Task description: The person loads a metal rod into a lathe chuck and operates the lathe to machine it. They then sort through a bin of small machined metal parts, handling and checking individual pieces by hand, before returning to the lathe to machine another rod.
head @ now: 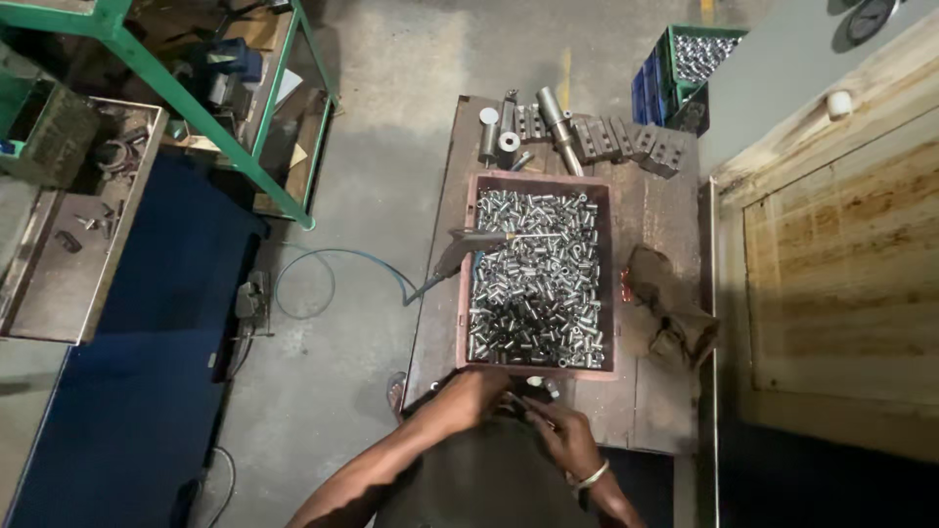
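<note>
My left hand (472,393) and my right hand (559,430) meet close to my body, just below the near edge of a red tray (463,293). The tray is filled with several small shiny metal sleeves (536,284). Both hands seem to pinch a small metal part (521,404) between them; which hand grips it I cannot tell. A pale bangle sits on my right wrist. One or two loose sleeves (544,384) lie on the bench by the tray's near rim.
An air gun (471,244) with a blue hose (323,269) rests across the tray's left rim. Steel shafts and blocks (587,137) lie at the bench's far end, a crumpled cloth (670,303) at the right. A crate of parts (699,59) stands beyond.
</note>
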